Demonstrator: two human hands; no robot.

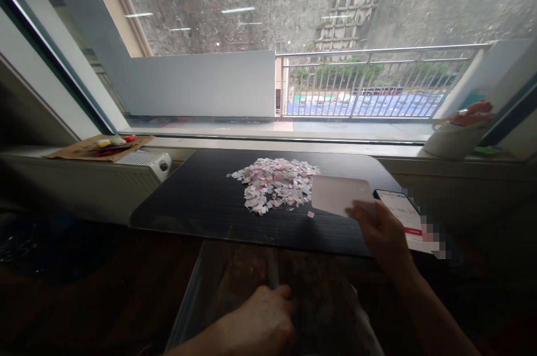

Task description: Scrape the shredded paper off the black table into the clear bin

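Observation:
A heap of small pale paper scraps [279, 179] lies on the black tabletop [188, 199]. My right hand [381, 227] grips a flat, pale rectangular card [339, 192] by its near right corner. The card's left edge is at the right side of the heap, and one loose scrap [310, 214] lies just in front. Below the table's front edge, my left hand [264, 317] is closed in a fist at what looks like a clear plastic bag [201, 283]. Its fingertips are hidden, and the dark area makes the grip hard to see.
A phone [400, 213] with a lit screen lies by my right hand. A white radiator [104, 182] stands left of the table, with brown paper [84, 148] and small coloured items on the ledge. A white container [451, 140] sits on the right sill, before the large window.

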